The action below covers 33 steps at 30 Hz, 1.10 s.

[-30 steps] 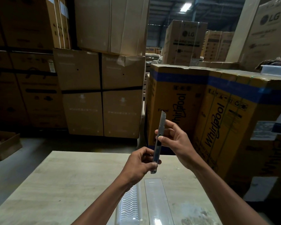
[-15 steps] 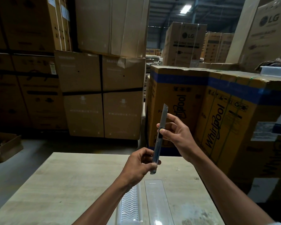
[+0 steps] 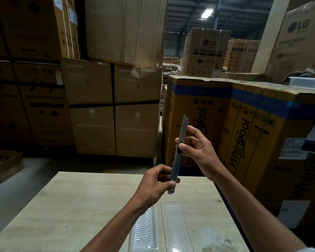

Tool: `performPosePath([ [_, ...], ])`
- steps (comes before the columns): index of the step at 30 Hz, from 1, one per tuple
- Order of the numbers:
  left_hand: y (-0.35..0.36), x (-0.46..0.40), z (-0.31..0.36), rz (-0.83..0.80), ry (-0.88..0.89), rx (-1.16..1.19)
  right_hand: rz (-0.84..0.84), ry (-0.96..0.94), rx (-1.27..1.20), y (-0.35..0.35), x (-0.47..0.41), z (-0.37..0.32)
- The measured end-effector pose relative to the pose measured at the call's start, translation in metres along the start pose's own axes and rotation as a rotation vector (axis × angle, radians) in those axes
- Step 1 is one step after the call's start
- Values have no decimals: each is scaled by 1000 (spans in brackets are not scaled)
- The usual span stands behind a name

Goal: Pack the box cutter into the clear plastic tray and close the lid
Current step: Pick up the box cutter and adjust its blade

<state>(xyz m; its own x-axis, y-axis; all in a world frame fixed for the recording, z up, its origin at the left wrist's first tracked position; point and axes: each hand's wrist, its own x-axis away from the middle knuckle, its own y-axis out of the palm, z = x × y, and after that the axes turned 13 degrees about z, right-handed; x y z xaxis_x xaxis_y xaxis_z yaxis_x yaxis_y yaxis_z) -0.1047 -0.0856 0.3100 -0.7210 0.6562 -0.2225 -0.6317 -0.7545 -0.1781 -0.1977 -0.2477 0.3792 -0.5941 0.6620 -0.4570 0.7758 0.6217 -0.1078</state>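
Note:
I hold a slim grey box cutter (image 3: 176, 163) upright above the table, its blade end pointing up. My left hand (image 3: 156, 182) grips its lower end, and my right hand (image 3: 198, 148) pinches it near the middle with the thumb on the black slider. Below my hands, the clear plastic tray lies open on the table: a ribbed half (image 3: 146, 228) on the left and a flat smooth half (image 3: 175, 226) beside it on the right. My left forearm covers part of the ribbed half.
The pale wooden table (image 3: 80, 206) ends just beyond my hands. Stacked brown cartons (image 3: 113, 108) stand behind it, and yellow and blue Whirlpool cartons (image 3: 235, 120) crowd its right side. An open cardboard box (image 3: 4, 166) sits on the floor at left.
Both hands have kept hold of the cutter in nearly the same place. My right thumb has shifted slightly along the handle near the slider.

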Motion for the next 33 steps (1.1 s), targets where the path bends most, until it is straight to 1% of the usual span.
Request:
performPosePath([
  [13, 1, 0, -7, 22, -18, -3, -19, 33, 21, 6, 10, 9],
  [33, -7, -6, -6, 0, -25, 84, -58, 74, 36, 19, 27, 27],
])
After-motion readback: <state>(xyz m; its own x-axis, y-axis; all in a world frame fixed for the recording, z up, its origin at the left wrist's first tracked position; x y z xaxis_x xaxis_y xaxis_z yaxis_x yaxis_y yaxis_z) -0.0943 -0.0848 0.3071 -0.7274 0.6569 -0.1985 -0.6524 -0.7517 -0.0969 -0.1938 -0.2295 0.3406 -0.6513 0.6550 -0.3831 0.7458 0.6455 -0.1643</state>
